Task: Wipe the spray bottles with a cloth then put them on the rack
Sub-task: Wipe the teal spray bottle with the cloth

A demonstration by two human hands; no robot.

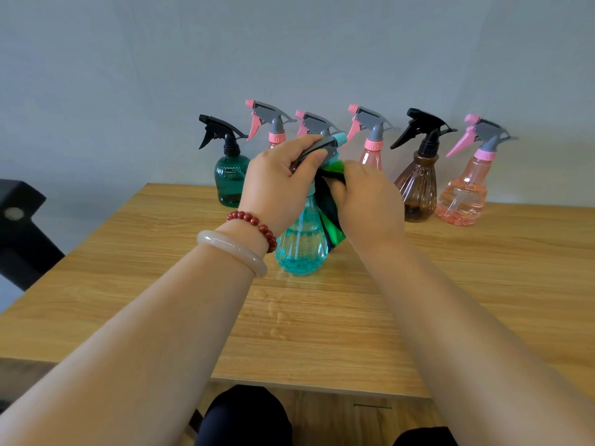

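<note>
A grey wall (289, 43) fills the upper half of the frame. Below it, a wooden table (418, 300) spans the lower half, with a black chair (22, 226) at the left edge. Six spray bottles stand in a row along the table's far edge, at mid-frame: a dark green bottle (230, 181) on the left, three pink-capped ones behind the hands, a brown bottle (418, 191), and a pink bottle (463, 197) on the right.

In the centre, nearer the camera, a turquoise spray bottle (301, 249) stands on the table. The left hand (277, 181) curls its fingers and thumb round the bottle's grey trigger head. The right hand (370, 201) grips a green and dark cloth (330, 220), held against the bottle's neck and shoulder. The left wrist bears a pale bangle (235, 251) and a red bead bracelet (254, 222).
</note>
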